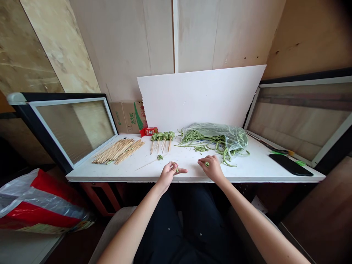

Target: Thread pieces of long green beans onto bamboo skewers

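Observation:
Near the front edge of the white table, my left hand (168, 173) pinches a short piece of green bean (177, 170), its index finger stretched out to the right. My right hand (212, 167) is closed around a few cut bean pieces (206, 164), partly hidden by the fingers. The two hands are apart. Just beyond my left hand lies a bare skewer (145, 166) with bean pieces (160, 157) near its far end. Several skewers threaded with green beans (162, 136) lie farther back. Small bean bits (200, 149) are piled behind my right hand.
Long green beans (196, 135) spill from a clear plastic bag (233, 135) at the back right. Bare wooden skewers (118, 150) lie in a stack at left. A red packet (149, 131), a cardboard box (128, 117), a black phone (290, 164) and framed side panels surround the table.

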`<state>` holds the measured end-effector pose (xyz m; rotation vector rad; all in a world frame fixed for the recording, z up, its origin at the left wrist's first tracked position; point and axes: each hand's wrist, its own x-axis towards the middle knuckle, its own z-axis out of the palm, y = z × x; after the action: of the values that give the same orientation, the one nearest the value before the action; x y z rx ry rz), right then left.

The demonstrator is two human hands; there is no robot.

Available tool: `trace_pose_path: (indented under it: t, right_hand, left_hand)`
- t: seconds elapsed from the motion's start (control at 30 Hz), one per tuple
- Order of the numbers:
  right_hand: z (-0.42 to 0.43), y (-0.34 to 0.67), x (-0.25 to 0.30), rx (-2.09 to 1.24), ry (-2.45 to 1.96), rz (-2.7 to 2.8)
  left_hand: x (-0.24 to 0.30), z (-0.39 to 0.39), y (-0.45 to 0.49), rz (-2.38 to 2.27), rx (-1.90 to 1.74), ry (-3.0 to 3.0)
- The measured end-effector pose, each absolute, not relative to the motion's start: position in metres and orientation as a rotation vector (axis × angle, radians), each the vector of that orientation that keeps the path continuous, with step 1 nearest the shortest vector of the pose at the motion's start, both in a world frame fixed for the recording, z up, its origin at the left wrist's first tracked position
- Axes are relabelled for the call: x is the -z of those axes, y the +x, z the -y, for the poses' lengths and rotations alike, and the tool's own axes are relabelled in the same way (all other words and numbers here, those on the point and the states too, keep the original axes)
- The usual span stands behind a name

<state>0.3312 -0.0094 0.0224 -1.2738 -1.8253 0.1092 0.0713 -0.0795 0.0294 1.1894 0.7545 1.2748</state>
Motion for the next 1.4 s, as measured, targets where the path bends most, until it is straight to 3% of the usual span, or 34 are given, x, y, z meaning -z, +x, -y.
trace_pose_path:
  t: [0.17,0.37,0.73,0.97,1.17,1.27,1.4]
  right_hand:
    - [-0.013,0.367,0.0,0.152,-1.511,1.782]
    - [-0.02,0.382,0.014,0.226,-1.556,1.788]
    - [-0.018,0.376,-0.001,-0.004,-1.326,1.67]
    - [-0.014,0.371,-0.003,-0.127,-1.318,1.691]
    - [-0.009,0.364,-0.001,0.099,-1.55,1.657]
    - [-0.001,0.355,-0.012,0.097,-1.466,1.667]
    - [0.017,0.323,-0.025,-0.142,-1.164,1.873]
  left_hand:
    - [-0.025,0.071,0.068,-0.759,-1.376,1.015]
    - [-0.015,0.062,0.063,-0.885,-1.406,1.071]
    - [-0.004,0.029,0.047,-1.482,-1.475,1.383]
    - [0.0,-0.003,0.056,-1.484,-1.35,1.455]
    - [0.002,-0.005,0.05,-1.448,-1.333,1.579]
    - [0.0,-0.001,0.051,-1.448,-1.37,1.662]
    - [-0.005,0.01,0.063,-1.415,-1.358,1.778]
